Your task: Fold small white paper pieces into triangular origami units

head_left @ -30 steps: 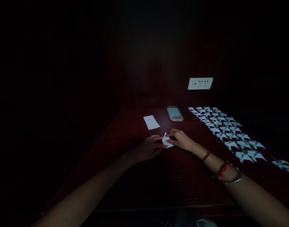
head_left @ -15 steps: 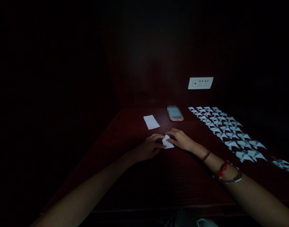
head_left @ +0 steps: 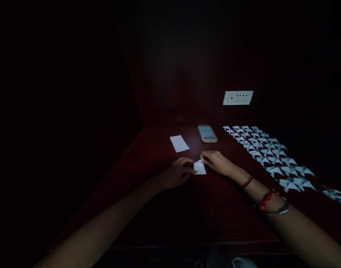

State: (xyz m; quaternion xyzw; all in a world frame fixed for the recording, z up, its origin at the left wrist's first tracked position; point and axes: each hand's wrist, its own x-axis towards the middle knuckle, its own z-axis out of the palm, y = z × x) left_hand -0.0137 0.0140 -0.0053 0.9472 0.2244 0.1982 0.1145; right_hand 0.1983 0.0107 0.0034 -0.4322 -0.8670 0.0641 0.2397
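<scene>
A small piece of folded white paper point(head_left: 200, 169) lies on the dark red table between my hands. My left hand point(head_left: 176, 174) holds it at the left side, thumb on its lower left edge and index finger near its upper left corner. With thumb and fingers closed, my right hand point(head_left: 216, 162) pinches the paper's upper right corner, where a flap is lifted. Beyond my hands lies a stack of white paper sheets point(head_left: 179, 143). To the right, several folded white paper figures point(head_left: 267, 152) with pointed wings stand in rows.
A phone point(head_left: 207, 133) with a blurred screen lies behind my right hand. On the back wall sits a white socket plate point(head_left: 238, 98). Another pale folded cluster point(head_left: 336, 195) is at the far right. The table's front edge point(head_left: 170, 246) runs below my arms; the surroundings are very dark.
My right hand has moved from pressing on the paper to pinching its upper right corner, raising a flap. The paper's top looks different in shape. My left hand has barely moved.
</scene>
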